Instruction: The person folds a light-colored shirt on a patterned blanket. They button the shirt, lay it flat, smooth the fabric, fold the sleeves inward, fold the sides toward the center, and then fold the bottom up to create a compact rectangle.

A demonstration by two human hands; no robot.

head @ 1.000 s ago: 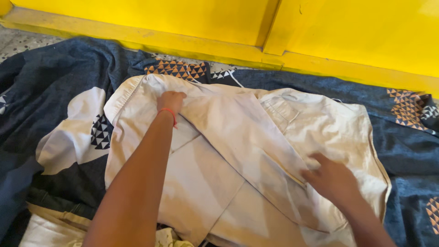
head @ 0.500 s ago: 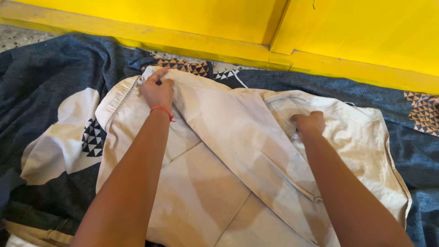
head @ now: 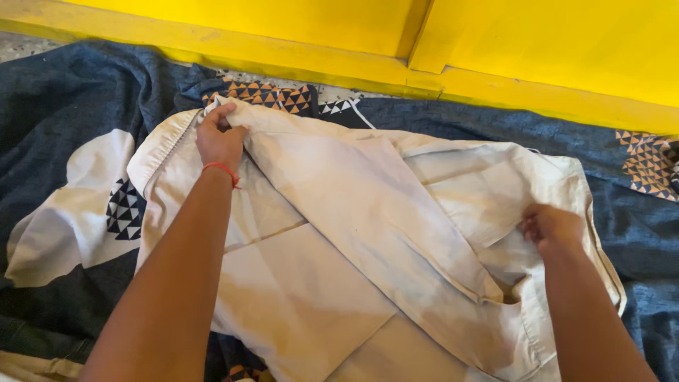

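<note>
A cream-coloured garment (head: 339, 233) lies spread out on a dark blue bedsheet (head: 78, 99) printed with large white shapes and patches of small triangles. The sheet covers the floor up to a bright yellow wall (head: 530, 42), whose raised yellow ledge (head: 283, 64) runs along the sheet's far edge. The left hand (head: 221, 138) is at the garment's upper left corner, fingers curled shut in a grip on a fold of the cloth just beside the hemmed edge; a thin red band (head: 221, 170) circles that wrist. The right hand (head: 552, 226) is well apart from it, over on the garment's right side, its fingers bent in and closed on a bunched bit of the fabric near the right-hand edge. Between the two hands a wide flap of the garment runs diagonally from the upper left down toward the lower right, lying over the layers beneath it. Straight crease lines cross the lower part of the cloth. Both forearms reach in from the bottom of the view, the left one over the garment's left half, the right one along its right border. A strip of pale cloth (head: 35, 368) shows at the bottom left corner, on top of the sheet.
</note>
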